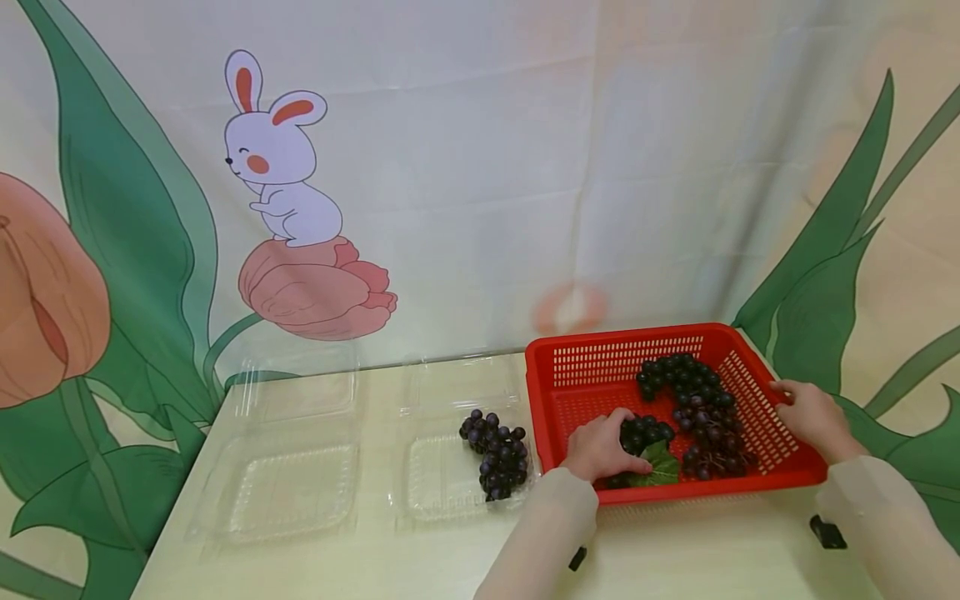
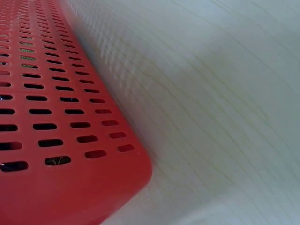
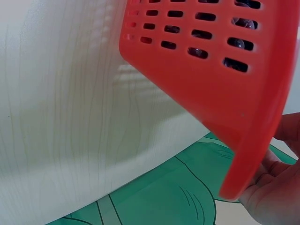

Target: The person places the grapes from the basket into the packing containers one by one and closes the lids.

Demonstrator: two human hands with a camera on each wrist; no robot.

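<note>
A red plastic basket (image 1: 585, 340) with slotted walls holds several bunches of dark grapes. My left hand (image 1: 600, 448) reaches inside at the basket's left front and grips a dark bunch of grapes (image 1: 649, 432) that has a green leaf (image 1: 660, 463). The hand hides part of that bunch. At the right wall, my right hand (image 1: 816, 419) holds the basket's rim; in the right wrist view the fingers (image 3: 274, 173) lie against the rim's outer side. The left wrist view shows only the basket's outer wall (image 2: 70, 187) and the table; the left hand is out of that frame.
Left of the basket, an open clear plastic container (image 1: 435, 475) has a purple-black grape bunch (image 1: 498, 454) at its right side. Another open clear container (image 1: 292, 492) stands farther left. Inside the basket lie a black bunch (image 1: 686, 377) and a reddish-purple bunch (image 1: 712, 433). A printed cloth (image 1: 465, 183) hangs behind the table.
</note>
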